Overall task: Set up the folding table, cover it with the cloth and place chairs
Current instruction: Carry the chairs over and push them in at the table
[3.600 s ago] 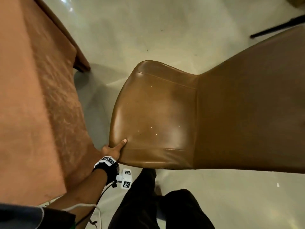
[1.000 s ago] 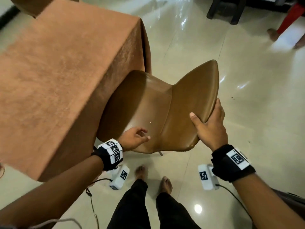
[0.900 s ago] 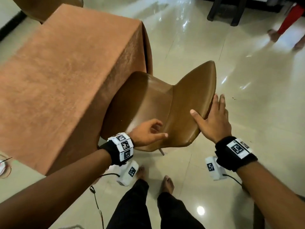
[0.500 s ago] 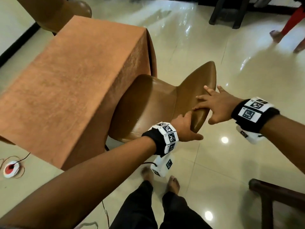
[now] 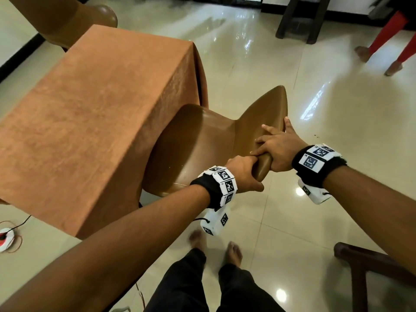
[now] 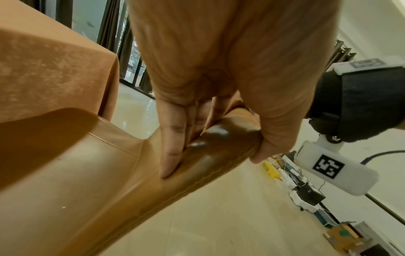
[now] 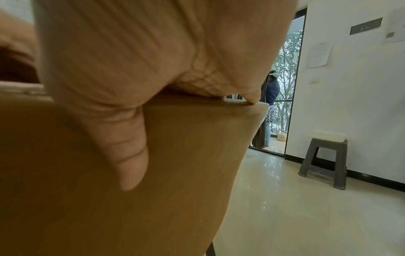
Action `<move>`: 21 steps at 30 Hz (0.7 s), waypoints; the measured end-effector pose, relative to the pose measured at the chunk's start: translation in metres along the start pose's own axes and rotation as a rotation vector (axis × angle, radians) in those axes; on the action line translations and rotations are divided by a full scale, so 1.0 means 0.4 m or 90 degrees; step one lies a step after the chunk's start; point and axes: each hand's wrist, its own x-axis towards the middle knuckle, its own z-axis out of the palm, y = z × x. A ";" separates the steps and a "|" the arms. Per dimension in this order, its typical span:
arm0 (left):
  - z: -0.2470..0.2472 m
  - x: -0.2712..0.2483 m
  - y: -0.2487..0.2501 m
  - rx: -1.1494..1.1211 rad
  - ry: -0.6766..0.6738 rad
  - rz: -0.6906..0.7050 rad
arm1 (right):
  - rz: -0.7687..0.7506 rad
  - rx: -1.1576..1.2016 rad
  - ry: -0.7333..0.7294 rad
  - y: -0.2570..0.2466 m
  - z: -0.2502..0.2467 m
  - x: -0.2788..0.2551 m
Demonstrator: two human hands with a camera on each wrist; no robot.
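Below us, the folding table (image 5: pixel 94 122) stands draped in the rust-orange cloth (image 5: pixel 67 154), which hangs down its sides toward the glossy tiled floor (image 5: pixel 337 109). Just beside its near-right side sits the brown leather chair (image 5: pixel 202 143), seat tucked partly under the hanging cloth and backrest toward us. We hold that backrest by its top edge with both hands: our left hand (image 5: pixel 242 174) wraps the nearer corner, fingers (image 6: pixel 173 138) curled over the front and thumb behind, and our right hand (image 5: pixel 275 147) clasps the edge right next to it, fingers over the front, thumb (image 7: pixel 129 155) pressed flat on the back. A second brown chair (image 5: pixel 74 21) stands at the table's far end, and a grey stool (image 7: pixel 324 159) by the wall
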 end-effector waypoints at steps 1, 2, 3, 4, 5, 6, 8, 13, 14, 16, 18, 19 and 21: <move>-0.002 -0.003 -0.005 -0.001 0.002 0.003 | -0.001 -0.002 0.001 -0.002 -0.002 0.003; -0.005 -0.005 -0.011 -0.003 0.003 0.005 | -0.002 0.001 0.004 -0.006 -0.006 0.005; -0.009 -0.008 -0.018 -0.004 0.003 0.008 | -0.002 0.009 0.006 -0.011 -0.010 0.007; -0.011 -0.010 -0.024 -0.003 -0.001 0.010 | -0.003 0.018 0.007 -0.019 -0.012 0.006; -0.011 -0.013 -0.030 0.003 -0.009 0.012 | -0.005 0.028 0.003 -0.027 -0.012 0.005; -0.009 -0.018 -0.034 0.011 -0.021 0.016 | -0.008 0.036 -0.001 -0.036 -0.009 0.002; -0.005 -0.027 -0.042 0.020 -0.036 0.022 | -0.007 0.056 0.004 -0.048 0.003 -0.005; -0.008 -0.045 -0.064 -0.024 -0.020 0.029 | 0.041 0.123 0.040 -0.056 0.005 -0.017; -0.008 -0.048 -0.068 -0.034 -0.024 0.031 | 0.068 0.147 0.050 -0.063 0.007 -0.022; -0.009 -0.054 -0.078 -0.044 -0.028 0.041 | 0.155 0.221 0.091 -0.076 0.012 -0.040; -0.005 -0.061 -0.087 -0.051 -0.029 0.058 | 0.263 0.345 0.155 -0.084 0.017 -0.062; -0.002 -0.064 -0.091 -0.049 -0.029 0.068 | 0.310 0.428 0.192 -0.082 0.020 -0.070; 0.003 -0.065 -0.091 -0.039 -0.028 0.078 | 0.370 0.611 0.248 -0.071 0.032 -0.070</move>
